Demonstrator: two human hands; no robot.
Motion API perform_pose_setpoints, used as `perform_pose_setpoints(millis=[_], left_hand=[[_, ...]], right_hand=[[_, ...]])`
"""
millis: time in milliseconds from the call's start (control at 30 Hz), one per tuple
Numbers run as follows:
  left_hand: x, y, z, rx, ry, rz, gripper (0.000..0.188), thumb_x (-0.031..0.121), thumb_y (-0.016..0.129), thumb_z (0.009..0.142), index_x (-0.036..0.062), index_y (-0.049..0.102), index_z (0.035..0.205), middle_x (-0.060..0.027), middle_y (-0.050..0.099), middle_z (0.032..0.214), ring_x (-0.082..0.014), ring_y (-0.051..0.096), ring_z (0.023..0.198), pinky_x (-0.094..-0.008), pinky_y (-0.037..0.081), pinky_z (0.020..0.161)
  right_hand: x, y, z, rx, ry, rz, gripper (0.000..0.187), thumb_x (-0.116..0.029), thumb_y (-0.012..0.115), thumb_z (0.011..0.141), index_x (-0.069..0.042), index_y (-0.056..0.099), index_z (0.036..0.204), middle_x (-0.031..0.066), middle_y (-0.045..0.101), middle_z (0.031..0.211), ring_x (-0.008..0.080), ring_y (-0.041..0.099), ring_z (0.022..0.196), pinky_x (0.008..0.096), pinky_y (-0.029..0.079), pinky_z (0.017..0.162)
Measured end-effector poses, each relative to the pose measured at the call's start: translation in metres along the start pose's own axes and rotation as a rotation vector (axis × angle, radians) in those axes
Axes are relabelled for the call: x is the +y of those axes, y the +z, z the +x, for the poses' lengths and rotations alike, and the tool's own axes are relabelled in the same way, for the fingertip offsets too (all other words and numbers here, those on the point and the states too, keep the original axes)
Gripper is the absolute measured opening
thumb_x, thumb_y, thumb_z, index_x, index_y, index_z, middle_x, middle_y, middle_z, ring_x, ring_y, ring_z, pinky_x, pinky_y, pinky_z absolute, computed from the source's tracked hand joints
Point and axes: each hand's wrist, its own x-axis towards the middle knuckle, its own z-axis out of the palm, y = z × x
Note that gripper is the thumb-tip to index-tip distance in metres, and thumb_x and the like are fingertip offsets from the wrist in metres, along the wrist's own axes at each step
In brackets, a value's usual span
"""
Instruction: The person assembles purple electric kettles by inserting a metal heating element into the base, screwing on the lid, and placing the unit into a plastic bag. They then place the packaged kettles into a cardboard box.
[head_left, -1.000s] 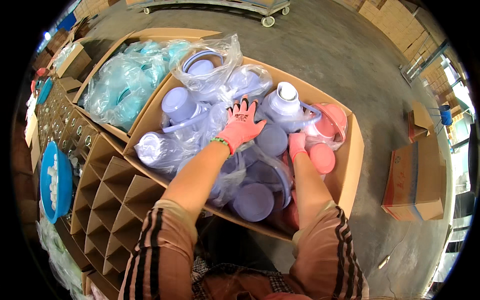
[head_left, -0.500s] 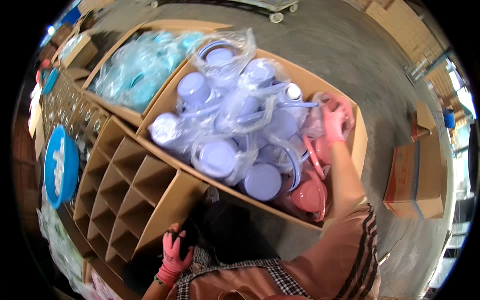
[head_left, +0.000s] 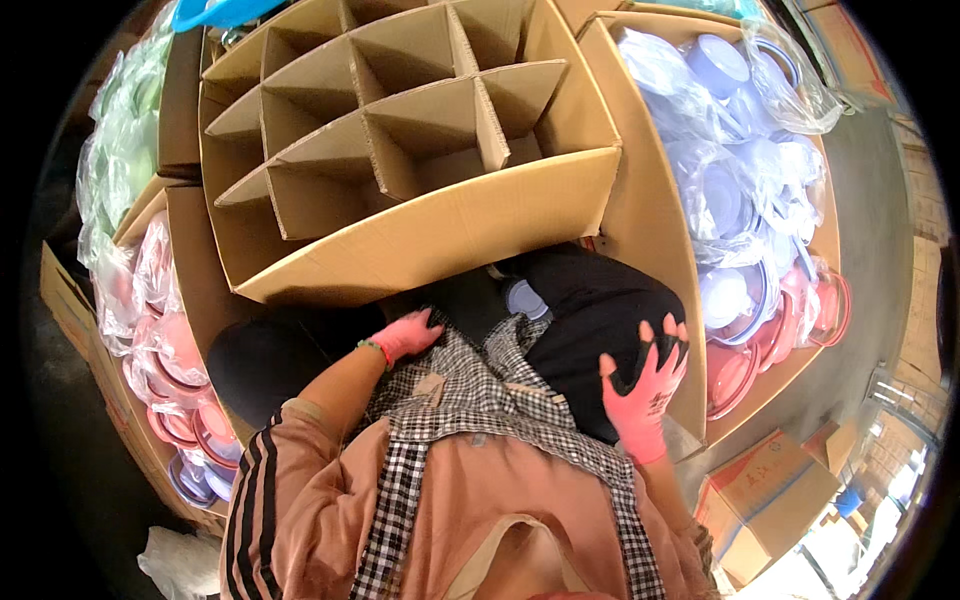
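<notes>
My right hand (head_left: pixel 648 395), in a pink glove with bare fingertips, rests over my right thigh with its fingers spread and nothing in it. My left hand (head_left: pixel 408 337), gloved the same way, lies on the black-and-white checked apron (head_left: pixel 455 375) in my lap; its fingers are partly hidden but look loosely stretched out. In front of my knees stands a cardboard carton (head_left: pixel 430 235) with crossed dividers, and the cells I can see into hold nothing.
At right, a carton (head_left: pixel 645 230) holds plastic-wrapped lavender cups (head_left: pixel 725 200) and pink cups (head_left: pixel 735 375). Pink wrapped pieces (head_left: pixel 180 350) and green wrapped ones (head_left: pixel 125 150) fill cartons at left. A blue basin (head_left: pixel 225 10) shows at the top. Another carton (head_left: pixel 765 500) stands on the floor.
My view has swung left, toward the divided carton. My right hand has left the pink cups in the right-hand carton and come back over my thigh, holding nothing. My left hand remains at my lap.
</notes>
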Motion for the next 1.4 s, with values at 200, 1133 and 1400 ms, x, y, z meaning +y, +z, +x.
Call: perform_pose_setpoints(millis=[200, 1133, 1400], left_hand=[[0.042, -0.049, 0.057, 0.312, 0.111, -0.380, 0.064, 0.041, 0.049, 0.079, -0.0048, 0.034, 0.121, -0.0263, 0.039, 0.122, -0.0346, 0.033, 0.118, -0.0352, 0.026, 0.098], [-0.068, -0.058, -0.235, 1.462, -0.023, -0.510, 0.037, 0.010, 0.056, 0.076, -0.0013, 0.046, 0.110, -0.0144, 0.051, 0.107, -0.0249, 0.048, 0.102, -0.0329, 0.036, 0.090], [-0.058, -0.052, -0.249, 1.502, -0.221, -0.128, 0.042, 0.021, 0.056, 0.078, -0.0003, 0.045, 0.112, -0.0198, 0.049, 0.109, -0.0334, 0.046, 0.103, -0.0372, 0.035, 0.090]], right_hand=[[0.027, -0.001, 0.010, 0.062, 0.088, 0.425, 0.054, -0.030, 0.062, 0.072, 0.001, 0.044, 0.112, 0.0176, 0.039, 0.122, 0.0353, 0.033, 0.115, 0.0435, 0.025, 0.096], [0.028, 0.336, -0.014, -0.842, 0.148, -0.018, 0.092, -0.039, 0.068, 0.061, -0.004, 0.020, 0.131, 0.0180, 0.019, 0.136, 0.0336, 0.021, 0.124, 0.0545, 0.027, 0.093], [0.040, 0.269, -0.017, -0.833, 0.748, 0.757, 0.101, -0.050, 0.069, 0.058, 0.001, 0.018, 0.130, 0.0216, 0.031, 0.128, 0.0323, 0.038, 0.114, 0.0387, 0.033, 0.094]])
